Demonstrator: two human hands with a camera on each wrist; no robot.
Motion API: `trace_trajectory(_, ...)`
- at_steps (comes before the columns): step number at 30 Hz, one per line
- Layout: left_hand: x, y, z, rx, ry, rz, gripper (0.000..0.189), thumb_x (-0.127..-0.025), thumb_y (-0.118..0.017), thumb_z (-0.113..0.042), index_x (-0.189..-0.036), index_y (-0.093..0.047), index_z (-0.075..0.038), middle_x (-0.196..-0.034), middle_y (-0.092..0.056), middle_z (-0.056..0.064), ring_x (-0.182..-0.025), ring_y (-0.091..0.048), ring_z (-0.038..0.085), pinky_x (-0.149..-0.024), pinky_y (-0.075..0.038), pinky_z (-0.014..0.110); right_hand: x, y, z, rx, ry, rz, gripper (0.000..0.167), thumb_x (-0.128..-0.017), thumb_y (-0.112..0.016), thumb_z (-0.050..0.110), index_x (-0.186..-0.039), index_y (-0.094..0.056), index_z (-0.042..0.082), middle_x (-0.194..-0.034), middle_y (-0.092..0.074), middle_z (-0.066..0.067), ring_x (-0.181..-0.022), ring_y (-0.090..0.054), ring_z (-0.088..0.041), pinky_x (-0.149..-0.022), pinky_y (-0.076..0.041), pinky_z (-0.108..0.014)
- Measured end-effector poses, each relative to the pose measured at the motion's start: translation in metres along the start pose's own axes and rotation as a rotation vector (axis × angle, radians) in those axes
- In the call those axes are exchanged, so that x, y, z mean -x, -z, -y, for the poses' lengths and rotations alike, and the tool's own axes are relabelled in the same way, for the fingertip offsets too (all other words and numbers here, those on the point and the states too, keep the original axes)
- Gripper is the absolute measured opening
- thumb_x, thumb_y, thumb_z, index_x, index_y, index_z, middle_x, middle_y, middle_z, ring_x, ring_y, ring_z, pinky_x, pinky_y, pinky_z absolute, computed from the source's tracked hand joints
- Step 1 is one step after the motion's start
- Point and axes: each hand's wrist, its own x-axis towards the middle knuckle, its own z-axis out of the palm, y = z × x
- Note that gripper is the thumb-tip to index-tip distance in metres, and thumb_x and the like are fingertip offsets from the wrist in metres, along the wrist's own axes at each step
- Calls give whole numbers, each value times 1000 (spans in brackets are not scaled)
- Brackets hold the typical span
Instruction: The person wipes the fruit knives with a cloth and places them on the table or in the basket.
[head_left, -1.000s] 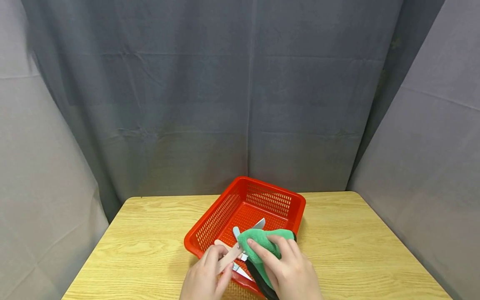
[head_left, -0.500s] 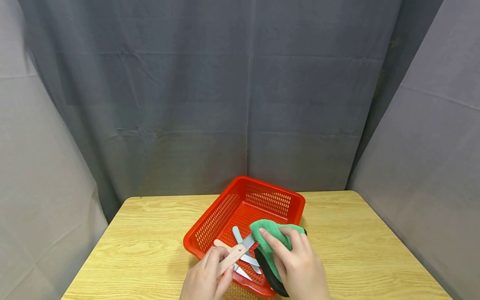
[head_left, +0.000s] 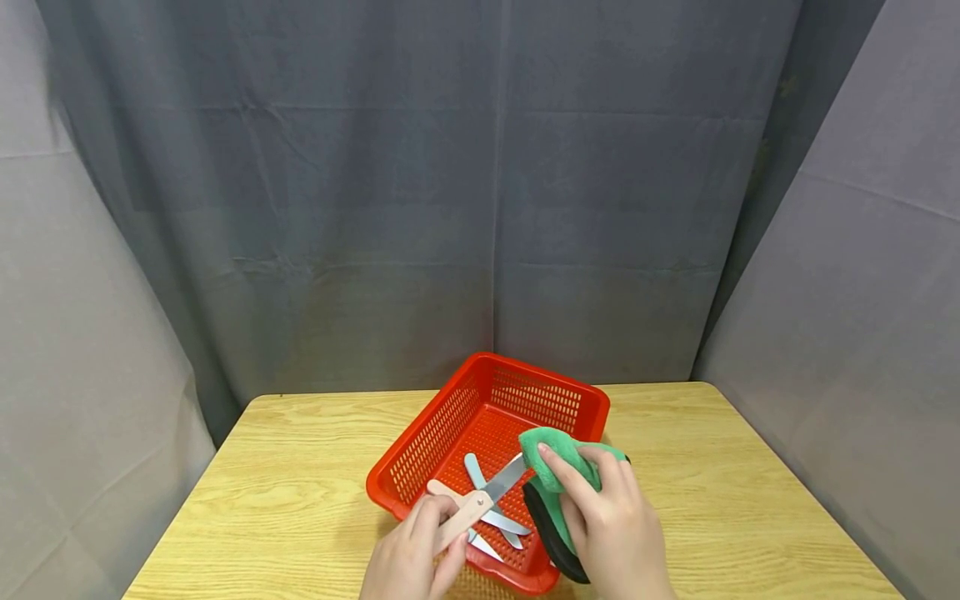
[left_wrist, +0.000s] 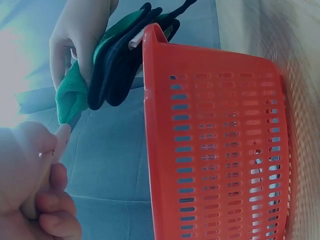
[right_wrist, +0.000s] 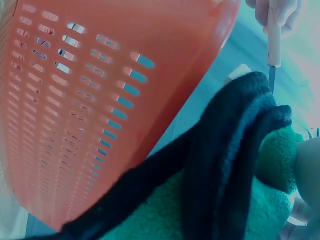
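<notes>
My left hand grips the beige-pink handle of a knife above the near part of the red basket. The knife's silver blade points up and to the right. My right hand pinches a green towel with black edging around the blade's tip, which is hidden in the folds. In the left wrist view the towel covers the blade's end, and its dark edge hangs in folds beside the basket. Below, inside the basket, lie several knives, among them one with a light blue handle and one with a pinkish handle.
The basket has slotted walls and stands at an angle on a wooden table. A grey curtain hangs behind the table, with paler cloth walls at both sides.
The right hand and the towel have slid up and right along the blade, from near the handle to the tip, baring most of it. The left hand has stayed in place.
</notes>
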Motion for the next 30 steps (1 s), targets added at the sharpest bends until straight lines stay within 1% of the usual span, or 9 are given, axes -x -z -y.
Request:
trace_trajectory(2,0,0,0,5,16,1,41,-68,-83,-12,-103,-62,-12,-81,-58,-11,-65,-44,-5,-56,-37,12,0,0,0,-8,0,-18,65,-73,-77,2,-131,-71,31,-109,-65,-14,-92,-62,-32,-59,-59,-45)
trace_trajectory(3,0,-1,0,7,26,2,40,-69,-83,-12,-103,-63,-13,-81,-57,-12,-65,-44,-5,-55,-36,12,0,1,0,-15,1,-25,61,-76,-75,4,-131,-71,31,-110,-65,-14,-92,-62,-32,-59,-59,-46)
trace_trajectory(5,1,-1,0,15,49,6,37,-71,-82,-12,-103,-63,-13,-80,-55,-13,-64,-42,-6,-55,-35,11,0,1,1,-30,7,-41,46,-88,-65,10,-129,-72,29,-110,-65,-14,-91,-62,-32,-59,-59,-47)
trace_trajectory(7,1,-1,0,21,72,15,36,-73,-81,-12,-103,-63,-14,-79,-53,-15,-64,-40,-7,-54,-33,11,0,1,3,-38,27,-58,37,-99,-54,18,-127,-74,28,-110,-65,-13,-88,-61,-31,-58,-57,-45)
trace_trajectory(10,2,-1,0,30,102,29,33,-76,-81,-12,-103,-62,-14,-77,-49,-16,-62,-36,-7,-52,-30,11,0,1,6,-47,62,-68,40,-108,-39,30,-126,-74,28,-110,-66,-11,-85,-60,-28,-55,-55,-40)
trace_trajectory(16,2,0,-2,40,146,58,28,-83,-79,-10,-104,-62,-16,-73,-43,-18,-59,-32,-8,-52,-27,9,1,0,10,-56,127,-67,40,-110,-38,33,-126,-74,29,-108,-67,-11,-82,-59,-26,-51,-52,-34)
trace_trajectory(22,3,-1,-1,29,132,37,26,-85,-78,-9,-104,-62,-17,-73,-46,-18,-59,-35,-8,-53,-29,11,1,1,12,-61,129,-45,40,-110,-37,35,-128,-73,29,-108,-66,-11,-81,-58,-26,-54,-53,-36)
trace_trajectory(24,3,-2,-1,21,130,32,26,-86,-78,-8,-104,-63,-18,-74,-49,-18,-59,-38,-7,-53,-31,12,1,1,13,-66,128,-40,40,-110,-37,35,-128,-73,29,-108,-66,-11,-81,-58,-26,-55,-53,-36)
trace_trajectory(30,3,0,-1,19,130,46,7,-97,-69,-15,-99,-64,-18,-76,-52,-18,-61,-40,-6,-54,-34,14,1,0,14,-70,137,-29,40,-110,-37,34,-129,-72,30,-108,-65,-10,-84,-58,-25,-54,-53,-36)
